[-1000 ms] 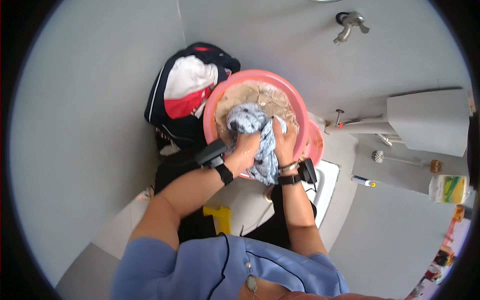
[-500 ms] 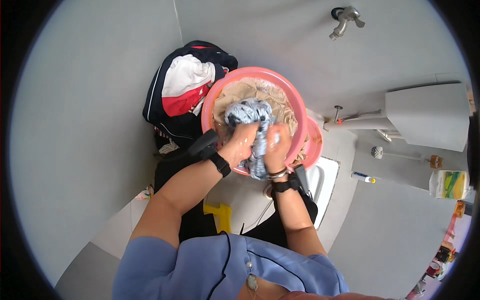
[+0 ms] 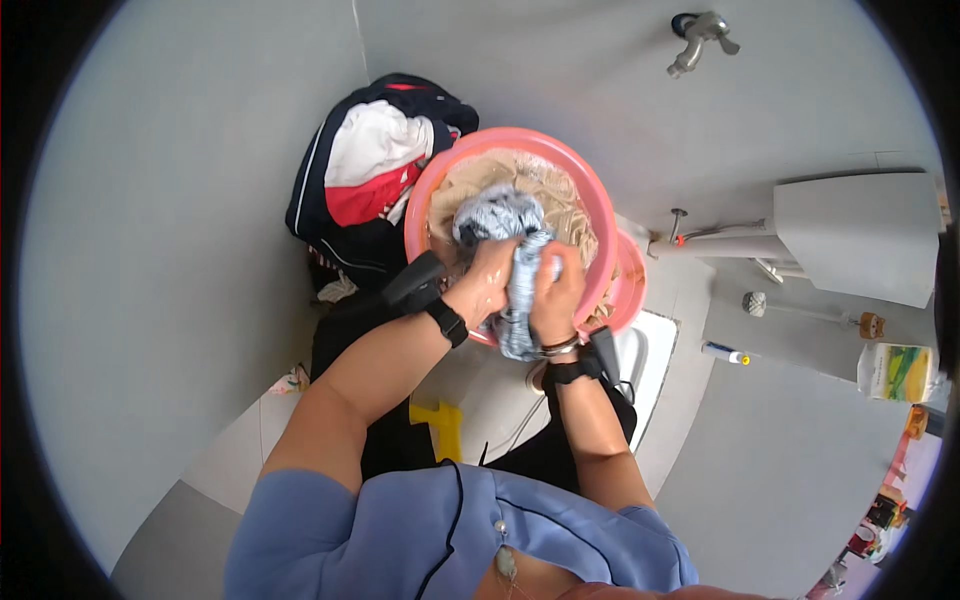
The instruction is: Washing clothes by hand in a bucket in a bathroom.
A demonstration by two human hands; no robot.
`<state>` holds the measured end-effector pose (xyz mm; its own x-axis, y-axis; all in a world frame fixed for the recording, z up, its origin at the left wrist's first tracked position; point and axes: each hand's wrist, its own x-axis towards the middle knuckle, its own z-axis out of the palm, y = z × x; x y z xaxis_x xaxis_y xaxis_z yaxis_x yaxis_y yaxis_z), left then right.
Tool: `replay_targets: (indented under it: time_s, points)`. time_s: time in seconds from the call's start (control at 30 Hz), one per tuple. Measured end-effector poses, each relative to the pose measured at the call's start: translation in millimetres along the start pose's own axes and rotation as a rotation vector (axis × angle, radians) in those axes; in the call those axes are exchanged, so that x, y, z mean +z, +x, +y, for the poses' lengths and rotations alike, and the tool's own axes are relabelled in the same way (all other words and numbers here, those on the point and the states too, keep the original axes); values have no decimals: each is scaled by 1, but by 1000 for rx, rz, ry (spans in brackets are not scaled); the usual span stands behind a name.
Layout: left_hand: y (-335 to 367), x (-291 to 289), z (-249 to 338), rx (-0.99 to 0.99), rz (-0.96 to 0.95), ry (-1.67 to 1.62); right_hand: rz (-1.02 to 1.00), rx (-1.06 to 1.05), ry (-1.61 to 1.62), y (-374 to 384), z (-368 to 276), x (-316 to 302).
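A wet grey-and-white patterned garment (image 3: 500, 212) is bunched over the near part of a pink basin (image 3: 597, 190). My left hand (image 3: 487, 278) is closed on its left side, wet with suds. Close beside it, my right hand (image 3: 558, 292) grips the same garment from the right. One end of the cloth hangs down between my wrists, over the basin's near rim. Under it, beige cloth (image 3: 475, 180) lies in soapy water in the basin. The fingertips of both hands are partly hidden by the garment.
Dark, white and red clothes (image 3: 375, 165) are heaped left of the basin, against the wall. A second pink basin (image 3: 632, 285) sits partly underneath on the right, by a white squat toilet (image 3: 655, 350). A tap (image 3: 700, 42) juts from the wall; a yellow plastic object (image 3: 440, 425) is near my legs.
Both hands keep hold of the garment and have shifted only slightly, working it between them. The whole view has moved a little; the basins and clothes heap stay in place.
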<state>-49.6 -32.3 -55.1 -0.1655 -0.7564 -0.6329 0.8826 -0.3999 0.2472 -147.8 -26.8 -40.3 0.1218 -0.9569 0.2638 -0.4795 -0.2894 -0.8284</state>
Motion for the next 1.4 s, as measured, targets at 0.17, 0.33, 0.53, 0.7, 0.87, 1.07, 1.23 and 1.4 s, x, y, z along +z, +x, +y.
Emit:
replay_targets:
  time_s: [0.17,0.33,0.53,0.7,0.87,1.07,1.23,1.4]
  points:
    - [7,-9,5,263,77,502,-366,687,734,37,18,-46]
    - [8,-13,-15,975,9,1320,-689,325,-13,38,5,-53]
    - [-14,-9,-9,538,-209,1802,-684,463,46,34,5,-42]
    - [-14,-11,-7,546,-273,1737,-508,414,393,26,11,-28]
    - [-21,-2,-1,356,-153,1226,-312,400,576,26,9,-24]
    - [-5,-2,9,22,-452,-139,-206,200,619,28,-7,-34]
    - [-25,23,37,66,-436,-293,-380,45,522,29,-37,-59]
    - [-24,17,61,273,-311,-361,-878,468,211,22,-26,-64]
